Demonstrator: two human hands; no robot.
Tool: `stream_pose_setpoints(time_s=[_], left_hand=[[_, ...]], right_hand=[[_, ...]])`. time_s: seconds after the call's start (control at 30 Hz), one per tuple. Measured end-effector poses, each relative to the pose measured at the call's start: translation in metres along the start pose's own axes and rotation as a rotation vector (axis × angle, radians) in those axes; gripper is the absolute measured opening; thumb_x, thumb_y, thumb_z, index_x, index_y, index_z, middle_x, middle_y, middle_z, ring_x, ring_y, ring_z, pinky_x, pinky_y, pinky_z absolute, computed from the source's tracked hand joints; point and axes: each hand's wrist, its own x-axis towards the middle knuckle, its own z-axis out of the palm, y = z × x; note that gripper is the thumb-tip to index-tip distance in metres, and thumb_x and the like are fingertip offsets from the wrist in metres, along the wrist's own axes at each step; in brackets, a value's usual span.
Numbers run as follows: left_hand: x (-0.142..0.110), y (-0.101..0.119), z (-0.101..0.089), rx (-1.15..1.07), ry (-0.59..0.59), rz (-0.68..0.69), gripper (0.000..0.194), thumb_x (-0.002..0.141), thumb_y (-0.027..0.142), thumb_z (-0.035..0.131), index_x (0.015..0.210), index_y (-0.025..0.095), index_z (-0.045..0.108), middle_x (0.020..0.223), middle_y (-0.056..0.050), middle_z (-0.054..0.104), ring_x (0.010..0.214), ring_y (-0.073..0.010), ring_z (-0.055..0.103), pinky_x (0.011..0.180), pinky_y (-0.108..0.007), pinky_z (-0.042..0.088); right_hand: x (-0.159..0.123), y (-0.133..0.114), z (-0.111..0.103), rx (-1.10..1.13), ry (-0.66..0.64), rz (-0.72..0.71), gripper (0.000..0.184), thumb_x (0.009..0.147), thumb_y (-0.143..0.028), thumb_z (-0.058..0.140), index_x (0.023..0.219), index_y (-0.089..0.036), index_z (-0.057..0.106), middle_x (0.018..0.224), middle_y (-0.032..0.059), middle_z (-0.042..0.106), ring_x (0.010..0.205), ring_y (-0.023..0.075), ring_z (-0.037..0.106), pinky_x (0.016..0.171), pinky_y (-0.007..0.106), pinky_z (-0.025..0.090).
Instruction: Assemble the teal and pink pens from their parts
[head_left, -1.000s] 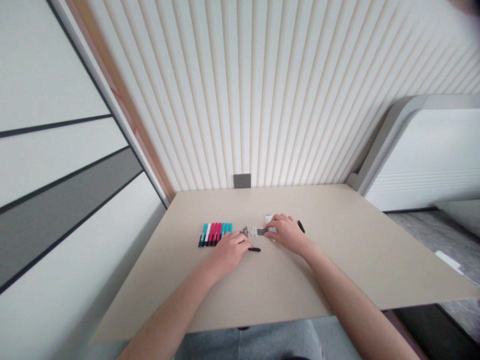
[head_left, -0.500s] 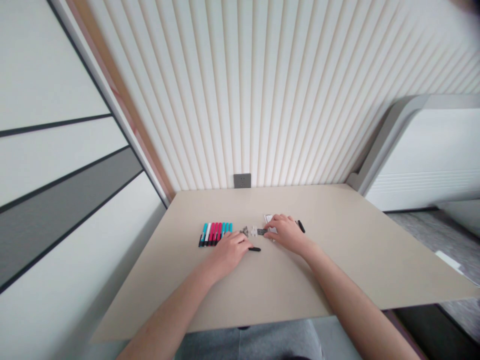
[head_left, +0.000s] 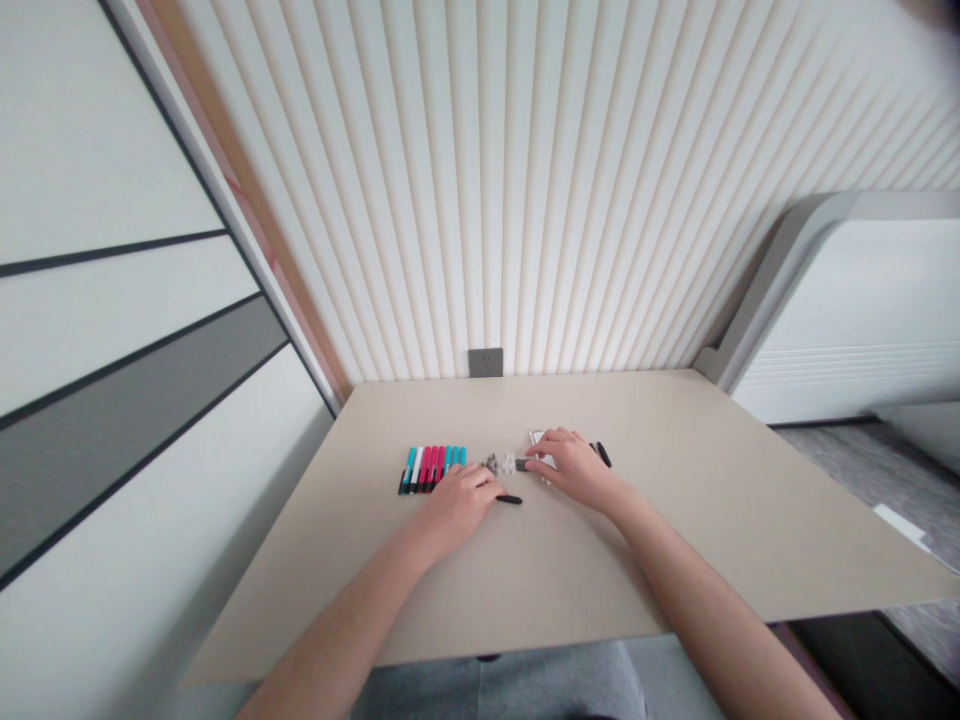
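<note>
My left hand point(head_left: 459, 503) lies low over the table, its fingers curled and closed. A short black pen-like barrel point(head_left: 511, 499) sticks out from under its thumb. Just beyond its fingertips are a small heap of grey-brown bits point(head_left: 490, 463) and a group of small clear-white pieces point(head_left: 509, 463). My right hand point(head_left: 566, 462) is bent over a white tray-like item point(head_left: 535, 436), largely covering it. Its thumb and forefinger come together at a cluster of small dark pieces point(head_left: 522, 465); anything pinched there is too small to make out.
A row of turquoise, white and pink pens with black ends point(head_left: 427, 468) lies left of my left hand. Black pen-like parts point(head_left: 603, 454) lie beyond my right wrist. A dark socket point(head_left: 486, 362) sits on the ribbed wall behind the beige table point(head_left: 420, 410).
My right thumb and forefinger have shifted slightly left over the dark pieces and closer together. My left hand and the black barrel stay almost where they were.
</note>
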Motion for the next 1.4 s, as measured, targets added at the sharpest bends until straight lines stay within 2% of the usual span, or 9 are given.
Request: stream_pose_setpoints(time_s=[0.13,0.27,0.4,0.57,0.77,1.0,1.13,1.23,1.4], left_hand=[[0.0,0.0,-0.001,-0.014,0.027,-0.028,0.02,0.093,0.013,0.052,0.104,0.022,0.066,0.095,-0.004,0.065,0.095,-0.0201,0.058,0.082,-0.033,0.043],[0.001,0.0,-0.001,-0.126,0.156,-0.115,0.019,0.092,0.014,0.052,0.104,0.021,0.065,0.099,-0.004,0.065,0.096,-0.02,0.059,0.086,-0.034,0.045],[0.002,0.0,0.002,-0.269,0.275,-0.147,0.016,0.092,0.015,0.052,0.102,0.021,0.064,0.099,-0.004,0.067,0.096,-0.019,0.06,0.088,-0.033,0.046],[0.005,0.003,0.007,-0.376,0.316,-0.193,0.012,0.09,0.017,0.056,0.099,0.02,0.062,0.094,-0.003,0.068,0.087,-0.0173,0.063,0.082,-0.03,0.049],[0.002,-0.002,0.005,-0.273,0.341,-0.147,0.02,0.091,0.021,0.055,0.11,0.021,0.059,0.097,-0.005,0.067,0.091,-0.0192,0.062,0.085,-0.034,0.048],[-0.005,-0.024,-0.022,0.042,0.403,-0.166,0.02,0.096,0.024,0.043,0.101,0.019,0.062,0.095,-0.007,0.067,0.091,-0.02,0.059,0.084,-0.035,0.044],[-0.019,-0.051,-0.05,0.233,0.257,-0.109,0.024,0.096,0.024,0.042,0.096,0.019,0.065,0.093,-0.007,0.067,0.09,-0.0223,0.058,0.083,-0.038,0.042],[-0.039,-0.082,-0.059,0.222,0.208,-0.119,0.024,0.095,0.03,0.043,0.098,0.021,0.065,0.096,-0.006,0.067,0.094,-0.023,0.058,0.085,-0.039,0.043],[-0.072,-0.13,-0.042,0.089,0.385,-0.352,0.031,0.093,0.04,0.04,0.096,0.021,0.064,0.097,-0.008,0.068,0.096,-0.0249,0.06,0.09,-0.04,0.046]], right_hand=[[-0.003,-0.011,-0.002,0.148,-0.03,-0.177,0.019,0.092,-0.035,0.058,0.096,-0.022,0.071,0.088,0.0054,0.067,0.087,0.0186,0.059,0.082,0.031,0.042],[-0.003,-0.019,0.001,0.205,-0.056,-0.233,0.02,0.091,-0.035,0.058,0.096,-0.02,0.071,0.083,0.0056,0.066,0.082,0.0181,0.059,0.079,0.031,0.043],[-0.001,-0.024,0.004,0.321,0.012,-0.185,0.02,0.093,-0.03,0.053,0.095,-0.019,0.069,0.082,0.0051,0.065,0.078,0.0166,0.058,0.073,0.028,0.044],[0.004,-0.032,0.011,0.499,0.074,-0.111,0.02,0.092,-0.032,0.054,0.094,-0.018,0.069,0.084,0.0047,0.067,0.077,0.0153,0.059,0.071,0.026,0.046],[0.004,-0.034,0.014,0.562,0.139,0.056,0.025,0.091,-0.037,0.051,0.097,-0.019,0.068,0.082,0.003,0.07,0.074,0.0156,0.06,0.071,0.028,0.048],[0.004,0.035,-0.015,0.462,0.452,0.28,0.033,0.089,-0.039,0.05,0.113,-0.017,0.057,0.087,0.0063,0.071,0.073,0.0171,0.061,0.072,0.032,0.049],[-0.022,0.087,-0.034,0.264,0.365,0.289,0.025,0.086,-0.036,0.052,0.103,-0.02,0.06,0.092,0.0062,0.071,0.074,0.0182,0.063,0.073,0.035,0.051],[-0.054,0.115,-0.038,0.207,0.302,0.307,0.024,0.084,-0.03,0.051,0.103,-0.02,0.062,0.098,0.0073,0.07,0.082,0.0196,0.065,0.078,0.036,0.051],[-0.085,0.123,-0.03,0.24,0.209,0.262,0.018,0.08,-0.022,0.052,0.093,-0.02,0.064,0.11,0.0089,0.068,0.099,0.0229,0.064,0.09,0.039,0.049]])
